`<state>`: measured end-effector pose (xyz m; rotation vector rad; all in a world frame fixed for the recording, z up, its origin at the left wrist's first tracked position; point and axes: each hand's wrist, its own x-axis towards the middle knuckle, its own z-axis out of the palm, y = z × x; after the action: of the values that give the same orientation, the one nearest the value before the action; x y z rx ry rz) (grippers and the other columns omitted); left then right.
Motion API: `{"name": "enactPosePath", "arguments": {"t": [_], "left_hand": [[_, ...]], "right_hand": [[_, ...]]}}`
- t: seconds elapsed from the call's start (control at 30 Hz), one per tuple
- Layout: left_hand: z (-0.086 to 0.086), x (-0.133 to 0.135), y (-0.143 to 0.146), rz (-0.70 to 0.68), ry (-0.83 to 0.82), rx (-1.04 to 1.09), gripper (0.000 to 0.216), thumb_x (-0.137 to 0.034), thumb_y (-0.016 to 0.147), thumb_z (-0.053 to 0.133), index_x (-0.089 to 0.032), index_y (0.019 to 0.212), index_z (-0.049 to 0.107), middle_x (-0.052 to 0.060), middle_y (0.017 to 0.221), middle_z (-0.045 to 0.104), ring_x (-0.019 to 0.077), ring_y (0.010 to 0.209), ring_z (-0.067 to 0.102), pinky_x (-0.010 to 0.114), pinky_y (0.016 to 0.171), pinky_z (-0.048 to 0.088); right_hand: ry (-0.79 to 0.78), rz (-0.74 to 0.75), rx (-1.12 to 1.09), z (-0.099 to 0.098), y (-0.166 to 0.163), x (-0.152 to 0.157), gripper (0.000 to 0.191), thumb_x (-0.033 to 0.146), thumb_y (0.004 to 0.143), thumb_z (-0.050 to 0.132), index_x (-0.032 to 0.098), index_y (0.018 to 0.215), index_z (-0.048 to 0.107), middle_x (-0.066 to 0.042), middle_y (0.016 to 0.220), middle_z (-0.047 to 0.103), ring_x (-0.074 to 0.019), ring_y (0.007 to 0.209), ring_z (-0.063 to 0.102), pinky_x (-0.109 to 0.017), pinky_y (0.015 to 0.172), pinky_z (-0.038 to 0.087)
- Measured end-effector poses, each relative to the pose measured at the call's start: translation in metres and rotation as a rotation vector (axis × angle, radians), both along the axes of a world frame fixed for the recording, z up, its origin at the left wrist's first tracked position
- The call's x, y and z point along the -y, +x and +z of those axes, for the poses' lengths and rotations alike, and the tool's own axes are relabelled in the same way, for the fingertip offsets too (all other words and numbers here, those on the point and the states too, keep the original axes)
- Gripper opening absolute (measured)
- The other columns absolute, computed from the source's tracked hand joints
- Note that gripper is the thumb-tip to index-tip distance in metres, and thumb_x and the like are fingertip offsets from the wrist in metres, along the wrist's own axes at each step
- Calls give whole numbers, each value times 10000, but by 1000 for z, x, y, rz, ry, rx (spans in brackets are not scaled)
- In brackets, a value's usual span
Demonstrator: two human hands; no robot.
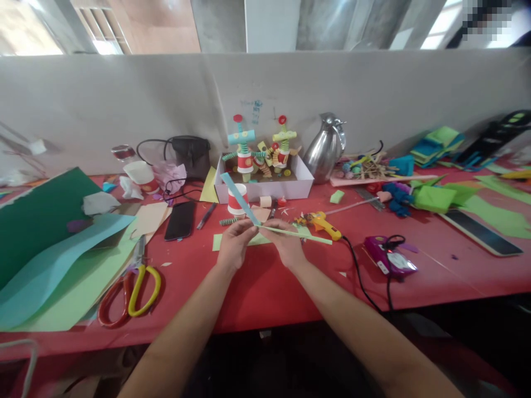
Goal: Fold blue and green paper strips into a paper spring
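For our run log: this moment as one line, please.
blue strip, green strip: meeting at an angle | left hand: pinching where they meet | right hand: there too, grip unclear | glue gun: on table

The blue strip (pixel 239 198) is matt paper, the jug (pixel 324 148) glossy metal, the glue gun (pixel 326 225) plastic.

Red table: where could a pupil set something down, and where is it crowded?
Bare patches lie between the scissors and left arm, between the left and right arm, and near-right of the purple box. It is crowded around the white box and at left, under the paper sheets.
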<state>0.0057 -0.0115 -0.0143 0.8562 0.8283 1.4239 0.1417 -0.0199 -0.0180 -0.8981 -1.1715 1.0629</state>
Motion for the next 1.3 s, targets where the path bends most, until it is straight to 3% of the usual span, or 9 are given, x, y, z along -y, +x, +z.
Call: {"name": "enactPosePath", "arguments": {"t": [0.23, 0.37, 0.63, 0.77, 0.93, 1.03, 1.17, 1.3], "left_hand": [[4, 3, 2, -4, 116, 4, 241, -209, 561, 840, -216, 754, 695, -26, 752, 683, 109, 733, 616, 258, 776, 488], [1, 3, 3, 2, 145, -19, 231, -196, 584, 828, -218, 779, 705, -22, 772, 686, 106, 750, 609, 246, 788, 481], [2, 5, 0, -98, 104, -104, 300, -251, 648, 803, -209, 940, 749, 47, 954, 728, 193, 934, 653, 327, 909, 482], [-3, 3, 0, 3, 117, -149, 195, -244, 628, 811, -195, 810, 764, 38, 859, 725, 183, 839, 657, 325, 826, 519], [-13, 1, 3, 141, 271, -234, 71, -213, 632, 798, -202, 678, 746, 8, 751, 676, 153, 745, 628, 295, 731, 523], [-14, 1, 5, 119, 277, -272, 71, -221, 655, 784, -205, 717, 753, 14, 772, 686, 163, 782, 633, 312, 785, 519], [-12, 0, 4, 25, 232, -245, 189, -235, 685, 763, -219, 873, 767, 41, 921, 724, 208, 950, 638, 374, 916, 491], [-12, -2, 0, 5, 264, -240, 224, -221, 664, 773, -219, 889, 770, 50, 992, 716, 227, 1028, 614, 383, 952, 470]], "right_hand": [[28, 56, -28, 2, -1, 2, 255, 376, 705, 760, 262, 931, 727, -26, 954, 694, -205, 904, 625, -347, 837, 492], [95, 29, 36, 0, 0, 0, 166, 362, 747, 728, 285, 891, 759, -32, 1014, 681, -218, 983, 617, -346, 865, 487], [46, 21, -22, -9, 0, -6, 144, 361, 754, 716, 277, 860, 764, -17, 924, 729, -235, 925, 653, -379, 858, 496], [137, -32, 68, -7, -1, -4, 116, 338, 778, 702, 271, 861, 747, -24, 889, 716, -216, 870, 650, -346, 811, 504], [298, -130, 251, -3, 0, -1, 158, 366, 845, 627, 244, 840, 727, -44, 847, 699, -209, 854, 639, -343, 815, 498], [332, -180, 283, -4, 2, -2, 169, 368, 849, 623, 230, 820, 716, -49, 856, 699, -208, 854, 642, -353, 829, 499], [270, -152, 223, -8, 3, -5, 179, 382, 850, 623, 230, 849, 716, -55, 902, 707, -209, 878, 652, -349, 823, 509], [219, -108, 149, -9, 3, -4, 167, 376, 797, 686, 224, 852, 725, -60, 927, 700, -216, 889, 650, -347, 808, 512]]}}
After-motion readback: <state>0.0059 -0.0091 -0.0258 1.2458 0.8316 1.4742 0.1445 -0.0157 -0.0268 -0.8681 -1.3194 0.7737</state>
